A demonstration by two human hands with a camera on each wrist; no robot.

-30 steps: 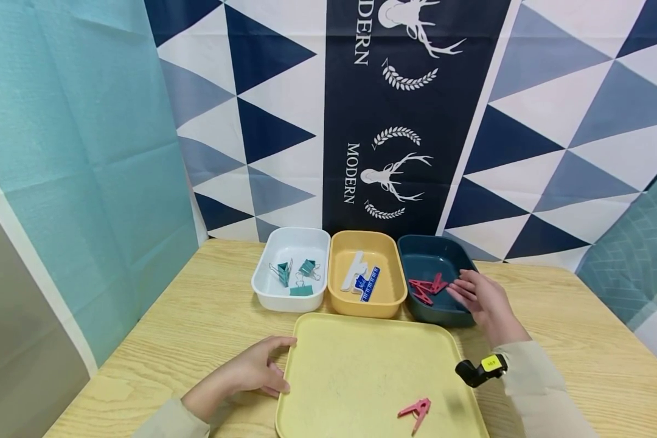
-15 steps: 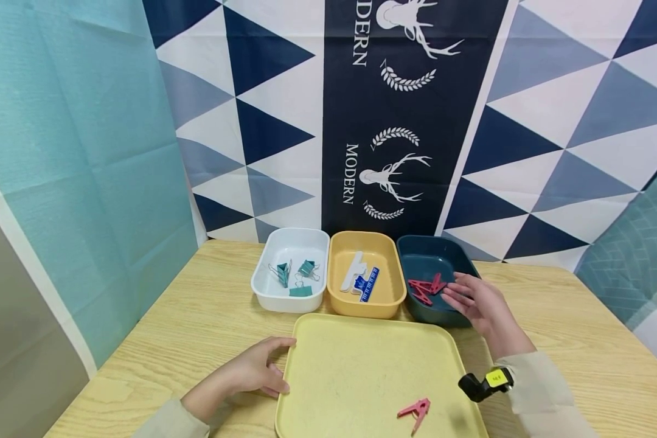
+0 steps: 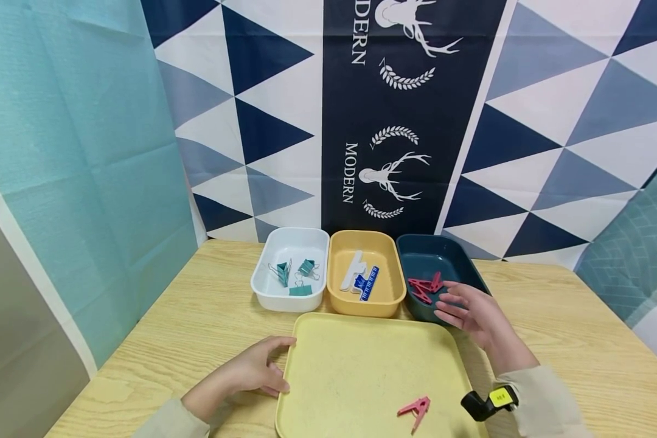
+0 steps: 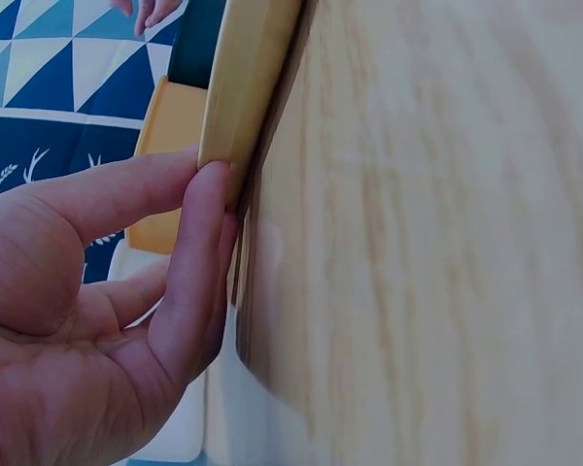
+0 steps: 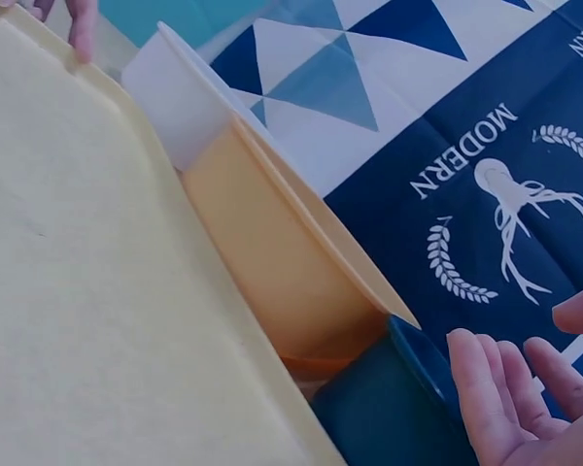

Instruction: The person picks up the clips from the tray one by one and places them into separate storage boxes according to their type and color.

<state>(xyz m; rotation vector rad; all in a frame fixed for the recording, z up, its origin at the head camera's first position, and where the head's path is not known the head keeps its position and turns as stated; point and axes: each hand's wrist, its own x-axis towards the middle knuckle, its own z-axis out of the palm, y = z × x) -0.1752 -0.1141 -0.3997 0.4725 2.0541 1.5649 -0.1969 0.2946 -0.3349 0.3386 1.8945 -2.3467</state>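
My left hand touches the left edge of a yellow tray with its fingertips; the left wrist view shows those fingers mostly straight along the rim. On the tray lies a single red clothespin. Over the front right part of a dark teal box hovers my right hand, its fingers loosely bent and nothing visible in them. Several red clothespins lie inside that box. In the right wrist view the right hand appears beside the teal box's rim.
Left of the teal box stand a yellow-orange box with a white clip and a blue clip, and a white box with teal binder clips. They sit behind the tray on a wooden table, before a patterned cloth.
My right hand has drawn slightly back toward me, from over the teal box to nearer its front edge. The left hand, tray and clips have stayed put.
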